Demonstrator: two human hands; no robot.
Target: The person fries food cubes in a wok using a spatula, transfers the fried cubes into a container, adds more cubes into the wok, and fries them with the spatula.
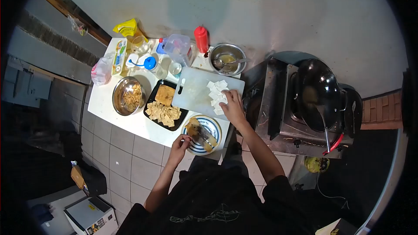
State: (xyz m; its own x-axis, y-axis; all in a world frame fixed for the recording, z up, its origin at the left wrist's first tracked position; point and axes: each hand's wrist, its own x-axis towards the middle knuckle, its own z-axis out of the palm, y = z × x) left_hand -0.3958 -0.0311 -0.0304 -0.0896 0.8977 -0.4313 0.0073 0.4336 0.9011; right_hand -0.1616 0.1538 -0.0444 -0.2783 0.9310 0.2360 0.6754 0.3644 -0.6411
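Observation:
My right hand (234, 108) reaches over the white cutting board (191, 88), thumb and fingers apart, touching the edge of a spread of small white square pieces (217, 92). My left hand (180, 144) is at the near left rim of a blue-and-white plate (216, 125). Its fingers are pinched together, and what they hold, if anything, is too small to make out. Rolled, pale brown food (194, 125) lies on the plate beside a clear, shiny piece that I cannot identify. A black tray (173, 127) left of the plate holds tan square pieces (162, 114) and a golden block (165, 95).
A steel bowl of brown strips (129, 96) stands at the left. Behind the board are a steel bowl with a spoon (227, 56), a red squeeze bottle (201, 39) and clear containers (177, 48). A wok (320, 91) with a ladle sits on the stove at the right.

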